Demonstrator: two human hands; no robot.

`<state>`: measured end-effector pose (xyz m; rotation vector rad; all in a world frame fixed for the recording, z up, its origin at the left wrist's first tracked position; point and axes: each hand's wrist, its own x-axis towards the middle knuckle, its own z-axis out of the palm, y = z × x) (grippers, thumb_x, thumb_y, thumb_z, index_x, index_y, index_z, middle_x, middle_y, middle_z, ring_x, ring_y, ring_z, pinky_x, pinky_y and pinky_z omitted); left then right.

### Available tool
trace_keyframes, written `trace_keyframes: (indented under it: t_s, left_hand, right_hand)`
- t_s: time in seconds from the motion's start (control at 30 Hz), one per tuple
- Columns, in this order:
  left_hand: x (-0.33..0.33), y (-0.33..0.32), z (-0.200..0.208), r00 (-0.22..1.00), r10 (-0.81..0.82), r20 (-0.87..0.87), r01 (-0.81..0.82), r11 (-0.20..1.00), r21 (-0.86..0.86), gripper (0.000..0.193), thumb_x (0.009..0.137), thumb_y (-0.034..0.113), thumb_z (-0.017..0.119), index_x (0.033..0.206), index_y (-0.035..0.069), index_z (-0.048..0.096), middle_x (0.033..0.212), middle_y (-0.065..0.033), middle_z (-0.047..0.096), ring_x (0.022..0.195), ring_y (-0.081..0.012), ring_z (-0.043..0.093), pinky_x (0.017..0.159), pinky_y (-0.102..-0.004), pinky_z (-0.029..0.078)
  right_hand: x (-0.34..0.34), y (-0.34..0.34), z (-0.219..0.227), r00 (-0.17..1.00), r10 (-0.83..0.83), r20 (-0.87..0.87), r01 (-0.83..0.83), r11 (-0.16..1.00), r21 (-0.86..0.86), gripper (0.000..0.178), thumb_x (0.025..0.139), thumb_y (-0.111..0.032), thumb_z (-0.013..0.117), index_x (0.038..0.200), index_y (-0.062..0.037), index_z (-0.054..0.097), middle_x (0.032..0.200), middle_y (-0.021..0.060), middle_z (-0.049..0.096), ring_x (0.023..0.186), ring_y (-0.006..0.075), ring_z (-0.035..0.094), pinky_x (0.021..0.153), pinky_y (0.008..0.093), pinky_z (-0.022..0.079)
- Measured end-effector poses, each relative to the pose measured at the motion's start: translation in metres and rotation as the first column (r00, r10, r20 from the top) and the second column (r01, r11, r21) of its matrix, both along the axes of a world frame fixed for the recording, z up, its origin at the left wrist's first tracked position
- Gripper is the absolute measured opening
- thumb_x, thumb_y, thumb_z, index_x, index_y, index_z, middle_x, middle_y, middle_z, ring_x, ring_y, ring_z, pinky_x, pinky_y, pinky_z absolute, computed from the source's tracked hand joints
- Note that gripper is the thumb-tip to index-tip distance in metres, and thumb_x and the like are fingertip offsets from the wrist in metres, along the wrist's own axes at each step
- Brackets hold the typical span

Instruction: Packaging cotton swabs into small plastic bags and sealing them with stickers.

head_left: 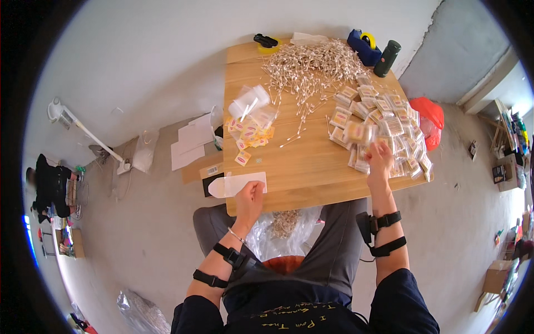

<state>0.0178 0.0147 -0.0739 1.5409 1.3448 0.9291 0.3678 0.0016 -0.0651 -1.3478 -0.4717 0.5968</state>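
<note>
My left hand (250, 199) is curled at the table's near left edge, against a long white sheet (222, 187) with a rounded end. Whatever its closed fingers hold, if anything, is hidden. Over on the right, my right hand (380, 161) has its fingers bent together at a clear pack of cotton swabs (357, 133) with a yellow label. Motion blurs that pack and the fingertips. Under and around it spreads a pile of filled swab packs (392, 127). Loose cotton swabs (314, 64) form a big heap at the far side, with a few strays trailing nearer.
Clear empty bags (253, 106) and yellow label cards (247, 133) lie on the table's left. Along the back are a black-handled tool (266, 40), a blue tape dispenser (364, 49) and a dark bottle (387, 58). A red bag (428, 119) hangs by the right edge.
</note>
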Motion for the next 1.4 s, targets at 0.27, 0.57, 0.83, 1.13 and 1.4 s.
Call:
trace_keyframes:
  t_s: [0.27,0.57,0.83,1.13,1.4]
  left_hand:
    - [-0.016,0.003,-0.035,0.977,0.049,-0.209,0.018,0.952,0.305,0.011,0.091,0.008,0.06,0.098,0.0,0.063,0.079,-0.0121,0.065,0.065,-0.0179,0.061,0.06,-0.0277,0.048]
    - [-0.018,0.002,-0.028,0.96,0.028,-0.28,0.059,0.953,0.298,0.011,0.082,0.003,0.065,0.093,0.004,0.063,0.076,-0.0105,0.063,0.068,-0.0267,0.062,0.06,-0.0341,0.05]
    - [-0.015,0.002,-0.026,0.957,0.014,-0.291,0.087,0.939,0.333,0.011,0.079,0.004,0.069,0.089,0.007,0.064,0.069,-0.0063,0.058,0.058,-0.021,0.057,0.051,-0.0311,0.045]
    - [-0.017,0.005,-0.02,0.951,0.0,-0.308,0.098,0.948,0.302,0.016,0.077,0.001,0.069,0.09,0.008,0.063,0.073,-0.0059,0.062,0.065,-0.0243,0.061,0.057,-0.0325,0.051]
    - [-0.013,0.004,-0.025,0.967,0.024,-0.255,0.069,0.934,0.35,0.01,0.08,0.002,0.068,0.088,0.006,0.064,0.073,-0.0076,0.06,0.063,-0.0229,0.06,0.055,-0.0313,0.049]
  right_hand:
    - [-0.042,0.063,-0.014,0.822,0.23,0.521,-0.129,0.966,-0.223,0.032,0.079,-0.009,0.068,0.11,-0.0023,0.064,0.094,0.0128,0.063,0.085,0.0231,0.061,0.076,0.0331,0.051]
    - [-0.074,0.234,0.022,0.432,0.523,0.735,-0.229,0.852,-0.472,0.04,0.084,-0.028,0.064,0.122,-0.0146,0.062,0.125,0.0165,0.054,0.119,0.0366,0.047,0.103,0.0467,0.034]
    - [-0.101,0.355,0.029,0.13,0.654,0.745,-0.091,0.756,-0.648,0.056,0.088,-0.05,0.055,0.139,-0.0289,0.048,0.149,0.0105,0.033,0.137,0.0359,0.026,0.111,0.0562,0.019]
    - [-0.087,0.334,0.011,0.052,0.786,0.616,-0.047,0.619,-0.784,0.058,0.082,-0.042,0.063,0.134,-0.0187,0.051,0.147,0.009,0.033,0.136,0.0335,0.028,0.107,0.0578,0.025]
    - [-0.056,0.224,-0.018,0.064,0.618,0.784,-0.259,0.769,-0.585,0.045,0.075,-0.022,0.069,0.117,-0.0124,0.06,0.132,0.0134,0.048,0.126,0.0348,0.041,0.107,0.0506,0.029]
